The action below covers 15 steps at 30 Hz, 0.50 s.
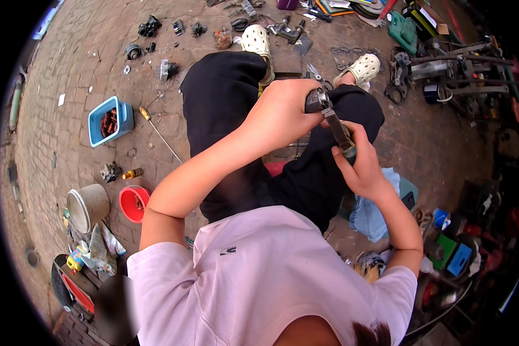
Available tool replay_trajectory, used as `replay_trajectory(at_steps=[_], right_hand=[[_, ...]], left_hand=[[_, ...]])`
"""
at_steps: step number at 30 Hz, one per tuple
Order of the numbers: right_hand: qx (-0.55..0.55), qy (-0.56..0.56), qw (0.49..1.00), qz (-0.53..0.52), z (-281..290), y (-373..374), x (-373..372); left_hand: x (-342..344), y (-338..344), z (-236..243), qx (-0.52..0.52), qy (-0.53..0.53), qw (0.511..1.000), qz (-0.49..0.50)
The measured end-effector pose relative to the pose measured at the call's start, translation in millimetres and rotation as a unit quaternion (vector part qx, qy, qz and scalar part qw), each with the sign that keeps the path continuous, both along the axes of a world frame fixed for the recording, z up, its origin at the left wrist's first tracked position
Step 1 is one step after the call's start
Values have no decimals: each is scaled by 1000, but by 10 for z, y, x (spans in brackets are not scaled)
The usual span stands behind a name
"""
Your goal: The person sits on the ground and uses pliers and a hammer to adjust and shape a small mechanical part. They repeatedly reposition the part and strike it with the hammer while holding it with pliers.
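Note:
My left hand (285,112) is closed around a small dark metal part (317,100) above my right knee. It has a shiny round piece on its outer side. My right hand (360,164) grips a flat, worn steel tool (338,130), with thumb and fingers closed about its lower end. The tool's upper end meets the metal part, and they appear to touch. Exactly what kind of tool it is I cannot make out. Both hands are held over my black trousers (225,98), and the fingertips of the left hand are partly hidden.
Small machine parts (150,26) lie on the brick floor ahead. On the left are a blue basin (111,121), a yellow-handled screwdriver (145,113), a red bowl (134,203) and a grey bucket (88,207). Metal scrap (444,72) and a green case (402,32) crowd the right.

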State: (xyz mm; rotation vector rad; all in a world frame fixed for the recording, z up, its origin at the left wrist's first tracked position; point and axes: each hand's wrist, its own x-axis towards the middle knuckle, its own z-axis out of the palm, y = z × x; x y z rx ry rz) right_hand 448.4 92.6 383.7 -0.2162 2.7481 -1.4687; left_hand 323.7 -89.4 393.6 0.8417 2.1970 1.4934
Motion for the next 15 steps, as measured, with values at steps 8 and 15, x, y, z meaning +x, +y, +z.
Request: replay_trajectory(at_steps=[8, 15], right_hand=[[-175, -138, 973, -54, -3, -37, 61], [-254, -286, 922, -62, -40, -63, 94]], left_hand=[[-65, -23, -59, 36, 4, 997, 63], [-106, -55, -101, 0, 65, 996, 67]])
